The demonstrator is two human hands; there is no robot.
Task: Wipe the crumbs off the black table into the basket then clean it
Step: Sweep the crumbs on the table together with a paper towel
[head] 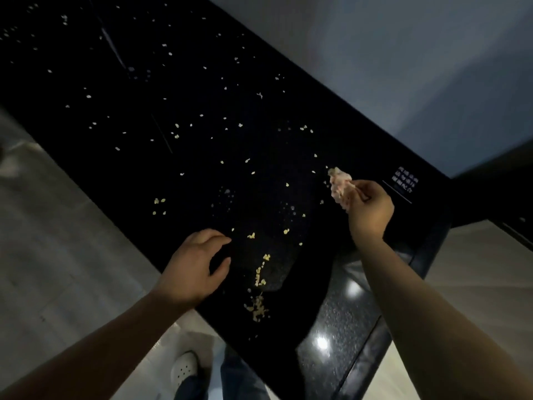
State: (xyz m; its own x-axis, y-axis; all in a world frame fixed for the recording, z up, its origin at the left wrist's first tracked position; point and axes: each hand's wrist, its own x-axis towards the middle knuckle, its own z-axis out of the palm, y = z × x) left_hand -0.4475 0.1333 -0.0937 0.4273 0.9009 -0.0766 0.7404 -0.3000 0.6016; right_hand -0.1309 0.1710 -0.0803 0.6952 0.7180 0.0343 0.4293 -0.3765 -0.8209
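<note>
My right hand [370, 209] is up over the far end of the worktop [288, 111], its grip clamped on a crumpled pale wad [340, 184]. The wad sticks out past the fingers on the thumb side, and I can't tell if it touches the surface. Just beyond that grip there's a white printed label [405, 180].

My left hand [193, 267] sits at the near edge, fingers spread and loosely curved, with nothing in its grip and the fingertips down by the black top.

Crumbs [258, 308]: the thickest heap lies just right of the left grip, near the edge, and a thin trail runs up from it. More are scattered between the two grips, and fine specks spread well beyond them.

Below the right forearm there's a glossy surface [343, 321], dark and speckled. I can't tell whether that's the basket.

Under the left forearm I see a white shoe [184, 368] on the pale floor [57, 255].
</note>
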